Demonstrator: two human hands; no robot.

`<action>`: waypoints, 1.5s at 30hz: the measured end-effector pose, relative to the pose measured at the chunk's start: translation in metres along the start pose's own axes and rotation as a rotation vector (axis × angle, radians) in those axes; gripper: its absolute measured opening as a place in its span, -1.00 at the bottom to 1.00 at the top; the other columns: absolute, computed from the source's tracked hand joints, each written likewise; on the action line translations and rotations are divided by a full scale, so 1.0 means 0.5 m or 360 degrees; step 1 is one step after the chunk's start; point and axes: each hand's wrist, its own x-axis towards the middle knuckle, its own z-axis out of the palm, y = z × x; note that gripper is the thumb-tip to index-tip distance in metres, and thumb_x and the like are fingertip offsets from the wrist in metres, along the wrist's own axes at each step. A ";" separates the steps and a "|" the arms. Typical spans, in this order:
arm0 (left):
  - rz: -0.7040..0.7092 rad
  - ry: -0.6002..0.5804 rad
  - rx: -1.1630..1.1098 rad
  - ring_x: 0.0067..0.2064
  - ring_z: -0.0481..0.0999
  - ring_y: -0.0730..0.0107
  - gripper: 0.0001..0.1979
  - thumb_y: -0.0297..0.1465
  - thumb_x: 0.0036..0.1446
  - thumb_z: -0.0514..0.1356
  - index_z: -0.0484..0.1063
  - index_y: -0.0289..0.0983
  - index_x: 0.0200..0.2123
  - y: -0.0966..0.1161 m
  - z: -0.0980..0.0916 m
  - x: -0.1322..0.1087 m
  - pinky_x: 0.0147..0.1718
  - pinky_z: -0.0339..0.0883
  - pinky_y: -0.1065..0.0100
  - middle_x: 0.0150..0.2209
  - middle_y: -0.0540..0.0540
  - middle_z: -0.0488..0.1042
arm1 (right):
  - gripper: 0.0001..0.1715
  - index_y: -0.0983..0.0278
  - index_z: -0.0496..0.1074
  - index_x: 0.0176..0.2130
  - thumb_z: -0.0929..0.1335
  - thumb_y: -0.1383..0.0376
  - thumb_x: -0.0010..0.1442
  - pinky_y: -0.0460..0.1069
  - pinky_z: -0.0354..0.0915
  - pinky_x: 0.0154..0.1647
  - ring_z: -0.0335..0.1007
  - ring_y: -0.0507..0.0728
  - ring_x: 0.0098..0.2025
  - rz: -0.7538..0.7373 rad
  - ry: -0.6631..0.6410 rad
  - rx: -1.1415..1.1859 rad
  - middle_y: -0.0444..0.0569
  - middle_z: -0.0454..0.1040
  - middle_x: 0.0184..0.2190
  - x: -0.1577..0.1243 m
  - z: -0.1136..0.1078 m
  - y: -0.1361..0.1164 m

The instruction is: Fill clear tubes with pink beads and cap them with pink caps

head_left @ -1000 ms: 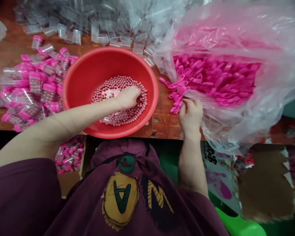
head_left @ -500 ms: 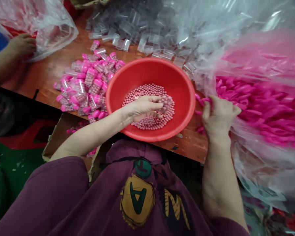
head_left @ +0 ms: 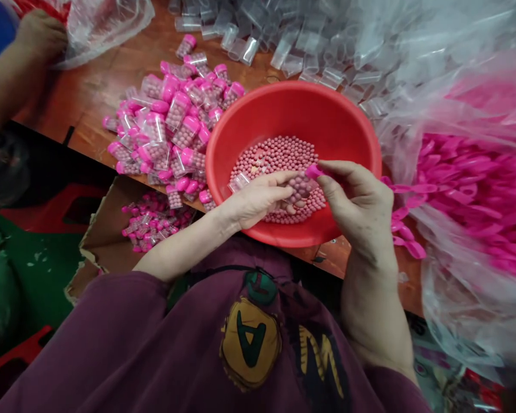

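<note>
My left hand (head_left: 264, 198) is closed around a clear plastic tube (head_left: 300, 188) filled with pink beads. Between the thumb and fingers of my right hand (head_left: 356, 201) is a bright pink cap (head_left: 313, 171), held at the mouth of the tube; whether it touches cannot be made out. Both hands are over a red basin (head_left: 344, 115). Loose pink beads (head_left: 279, 152) cover its bottom, and an unfilled clear tube (head_left: 239, 182) lies among them.
Capped bead tubes (head_left: 178, 112) are heaped left of the basin. Clear tubes (head_left: 284, 51) lie behind it, and pink caps (head_left: 460, 201) spill from a plastic bag at right. Below the table edge, a cardboard box (head_left: 107, 229) holds more capped tubes. Another person's hand (head_left: 40, 37) is at upper left.
My right hand has come left from the pink caps with one in its fingers, meeting the bead-filled tube in my left hand. The view has shifted slightly.
</note>
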 end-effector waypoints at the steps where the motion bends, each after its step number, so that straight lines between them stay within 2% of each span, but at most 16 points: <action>1: 0.0010 -0.0026 0.0023 -0.08 0.67 0.31 -0.59 -0.48 0.29 0.32 0.60 -0.24 0.19 -0.001 -0.003 0.000 -0.11 0.53 0.27 0.09 -0.21 0.71 | -0.76 0.04 0.71 0.10 0.51 0.17 0.46 0.26 0.59 0.29 0.71 0.25 0.10 -0.0013 -0.0049 -0.0041 -0.03 0.76 0.04 0.000 0.000 -0.002; 5: -0.0011 -0.0070 0.0112 -0.13 0.65 0.28 -0.67 -0.44 0.31 0.28 0.63 -0.26 0.12 -0.001 -0.006 -0.005 -0.17 0.52 0.25 0.06 -0.25 0.70 | -0.77 0.00 0.71 0.08 0.48 0.15 0.47 0.27 0.61 0.25 0.71 0.27 0.09 -0.0037 -0.0198 -0.0143 -0.05 0.76 0.03 0.003 -0.013 -0.003; 7: -0.0015 -0.0046 0.0106 -0.16 0.65 0.31 -0.65 -0.43 0.31 0.25 0.62 -0.27 0.12 -0.001 -0.004 -0.009 -0.21 0.51 0.27 0.05 -0.22 0.71 | -0.77 0.00 0.72 0.06 0.48 0.18 0.46 0.29 0.61 0.23 0.71 0.28 0.08 -0.0122 -0.0231 -0.0261 -0.06 0.77 0.02 0.008 -0.025 0.006; 10: -0.0059 0.0014 0.0055 -0.14 0.69 0.30 -0.59 -0.45 0.29 0.23 0.60 -0.27 0.18 0.002 -0.002 -0.012 -0.21 0.52 0.29 0.04 -0.22 0.72 | -0.73 0.06 0.72 0.10 0.43 0.23 0.50 0.41 0.53 0.23 0.67 0.36 0.11 -0.0342 -0.0182 -0.0671 0.05 0.76 0.07 0.014 -0.043 0.030; 12: -0.0086 0.0050 0.0010 -0.07 0.72 0.26 -0.55 -0.49 0.29 0.19 0.58 -0.27 0.21 0.006 -0.001 -0.011 -0.15 0.55 0.27 0.06 -0.22 0.73 | -0.71 0.07 0.72 0.12 0.42 0.24 0.52 0.43 0.51 0.21 0.66 0.39 0.10 -0.0385 -0.0072 -0.0836 0.12 0.75 0.09 0.014 -0.047 0.042; 14: -0.0092 0.0068 -0.0030 0.01 0.74 0.22 -0.52 -0.54 0.28 0.15 0.58 -0.27 0.22 0.010 0.000 -0.010 -0.07 0.58 0.24 0.08 -0.24 0.74 | -0.72 0.01 0.72 0.13 0.45 0.23 0.51 0.39 0.54 0.19 0.67 0.37 0.08 -0.0316 0.0044 -0.0700 0.09 0.76 0.06 0.010 -0.043 0.041; 16: -0.0074 0.0092 -0.0042 0.08 0.74 0.17 -0.55 -0.52 0.31 0.14 0.59 -0.28 0.20 0.010 0.001 -0.008 0.00 0.61 0.18 0.08 -0.25 0.74 | -0.71 -0.07 0.71 0.12 0.49 0.23 0.48 0.33 0.60 0.16 0.70 0.32 0.06 -0.0212 0.0113 -0.0411 -0.02 0.76 0.03 0.003 -0.031 0.026; 19: -0.0016 0.0114 0.0040 0.06 0.74 0.14 -0.66 -0.39 0.38 0.21 0.62 -0.26 0.15 0.003 0.000 -0.008 0.02 0.61 0.12 0.05 -0.24 0.74 | -0.71 -0.06 0.72 0.11 0.51 0.25 0.46 0.28 0.63 0.16 0.73 0.27 0.07 -0.0112 0.0016 -0.0143 -0.08 0.77 0.03 -0.005 -0.012 -0.004; 24: 0.0011 0.0062 0.0061 -0.20 0.64 0.36 -0.82 -0.34 0.37 0.31 0.64 -0.26 -0.03 -0.007 -0.004 -0.014 -0.13 0.52 0.24 -0.11 -0.14 0.67 | -0.81 -0.01 0.75 0.03 0.53 0.19 0.44 0.30 0.63 0.22 0.72 0.29 0.10 -0.0077 -0.0215 -0.0069 -0.03 0.77 0.02 0.001 -0.008 -0.012; 30: -0.0115 0.0044 0.0173 -0.34 0.52 0.40 -0.82 -0.28 0.39 0.29 0.60 -0.28 -0.14 0.004 0.001 -0.022 -0.30 0.40 0.23 -0.22 -0.13 0.57 | -0.82 -0.03 0.77 -0.05 0.59 0.06 0.35 0.30 0.65 0.21 0.73 0.29 0.04 0.0066 -0.0364 0.0071 -0.07 0.78 -0.02 0.004 -0.032 0.016; 34: -0.0055 0.0096 0.0203 -0.36 0.54 0.39 -0.79 -0.22 0.42 0.29 0.56 -0.26 -0.12 -0.001 0.000 -0.017 -0.25 0.45 0.20 -0.24 -0.11 0.57 | -0.82 -0.02 0.76 -0.01 0.52 0.19 0.41 0.30 0.64 0.17 0.72 0.29 0.03 -0.0178 -0.0439 -0.0187 -0.04 0.77 -0.01 0.004 -0.038 0.021; 37: -0.0051 0.0162 0.0077 -0.28 0.59 0.38 -0.83 -0.29 0.41 0.31 0.59 -0.26 -0.05 -0.004 -0.001 -0.011 -0.16 0.50 0.22 -0.16 -0.13 0.65 | -0.75 0.01 0.73 0.06 0.47 0.26 0.46 0.39 0.60 0.19 0.69 0.35 0.08 -0.0359 -0.0376 -0.0500 0.02 0.76 0.06 0.003 -0.038 0.027; 40: -0.0104 0.0236 -0.0095 -0.15 0.64 0.34 -0.77 -0.46 0.34 0.27 0.59 -0.29 0.03 0.003 0.003 -0.011 -0.05 0.52 0.23 -0.06 -0.18 0.70 | -0.74 0.08 0.71 0.11 0.44 0.25 0.50 0.40 0.55 0.22 0.67 0.35 0.10 -0.0410 -0.0129 -0.0777 0.07 0.75 0.08 -0.002 -0.031 0.034; 43: -0.0123 0.0258 -0.0311 -0.05 0.66 0.27 -0.64 -0.57 0.25 0.19 0.57 -0.37 0.08 0.016 0.011 -0.015 0.05 0.51 0.20 -0.02 -0.23 0.71 | -0.75 0.12 0.72 0.10 0.48 0.25 0.48 0.24 0.61 0.15 0.71 0.24 0.04 -0.0298 0.0121 -0.0538 0.02 0.76 0.01 -0.012 -0.014 0.031; 45: -0.0113 0.0241 -0.0455 -0.04 0.66 0.24 -0.68 -0.58 0.25 0.17 0.59 -0.40 0.03 0.023 0.016 -0.018 0.09 0.49 0.18 -0.05 -0.24 0.71 | -0.76 0.10 0.73 0.09 0.52 0.23 0.45 0.18 0.64 0.11 0.73 0.21 0.01 -0.0163 0.0193 -0.0270 -0.03 0.76 -0.02 -0.018 0.002 0.022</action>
